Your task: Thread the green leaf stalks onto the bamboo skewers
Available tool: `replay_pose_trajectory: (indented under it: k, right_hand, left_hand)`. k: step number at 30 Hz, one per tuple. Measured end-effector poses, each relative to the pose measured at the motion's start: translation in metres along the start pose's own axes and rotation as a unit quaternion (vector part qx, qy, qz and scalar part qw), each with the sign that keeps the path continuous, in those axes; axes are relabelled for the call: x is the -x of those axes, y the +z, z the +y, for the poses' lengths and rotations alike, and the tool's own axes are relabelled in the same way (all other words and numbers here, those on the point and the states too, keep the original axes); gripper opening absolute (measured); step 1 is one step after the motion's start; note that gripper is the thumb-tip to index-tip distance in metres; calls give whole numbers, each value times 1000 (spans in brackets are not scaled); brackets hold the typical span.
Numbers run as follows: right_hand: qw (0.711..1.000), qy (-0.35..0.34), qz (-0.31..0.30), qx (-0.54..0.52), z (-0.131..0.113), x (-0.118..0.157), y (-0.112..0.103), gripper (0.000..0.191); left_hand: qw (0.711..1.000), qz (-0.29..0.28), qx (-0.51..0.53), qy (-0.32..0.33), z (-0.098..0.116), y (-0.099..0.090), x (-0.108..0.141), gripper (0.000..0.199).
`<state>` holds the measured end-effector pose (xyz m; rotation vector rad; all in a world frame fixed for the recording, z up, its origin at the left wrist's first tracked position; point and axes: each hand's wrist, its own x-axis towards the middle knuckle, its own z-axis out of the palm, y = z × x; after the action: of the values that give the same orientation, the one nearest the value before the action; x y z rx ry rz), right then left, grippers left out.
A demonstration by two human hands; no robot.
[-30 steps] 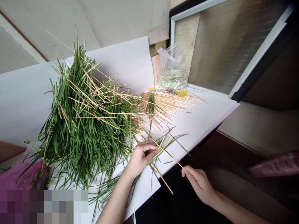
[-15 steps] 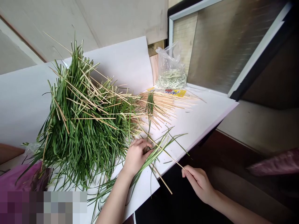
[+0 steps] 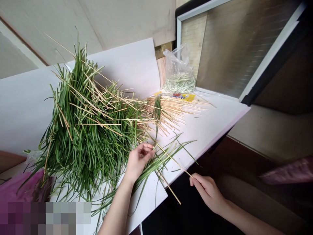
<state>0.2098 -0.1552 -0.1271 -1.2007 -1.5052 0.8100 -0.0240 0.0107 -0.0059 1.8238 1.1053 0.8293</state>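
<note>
My right hand (image 3: 207, 192) pinches the near end of a thin bamboo skewer (image 3: 174, 160), which slants up and left past the table edge. Close to the skewer's far part, my left hand (image 3: 139, 160) is closed, thumb against fingertips. Whatever lies in that pinch is too small to make out. Beneath the skewer and beside my left hand lie loose green garlic chives (image 3: 149, 171), spread over the white table. A large heap of chives (image 3: 97, 147) stands left of my left hand, with several skewers lying across it.
Many bare skewers (image 3: 171, 112) fan out behind my hands, with a small chive bundle (image 3: 157, 109) on them. A clear plastic bag (image 3: 179, 80) of pale strips stands at the back. Another skewer (image 3: 172, 192) overhangs the white table's (image 3: 210, 120) front edge. Purple plastic (image 3: 22, 187) lies left.
My left hand has let go of the loose chives and moved slightly left and up, closing its fingertips near the skewer. My right hand keeps its hold almost unmoved.
</note>
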Motion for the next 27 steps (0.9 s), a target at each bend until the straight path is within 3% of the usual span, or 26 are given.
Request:
replay_pose_trajectory:
  k: [6, 27]
  right_hand:
    - [1000, 3, -8, 7, 1, 0, -1, 33]
    - [1000, 2, -11, 1, 1, 1, -1, 32]
  left_hand:
    - [993, 87, 76, 7, 0, -5, -2, 26]
    - [996, 75, 40, 27, -1, 2, 0, 23]
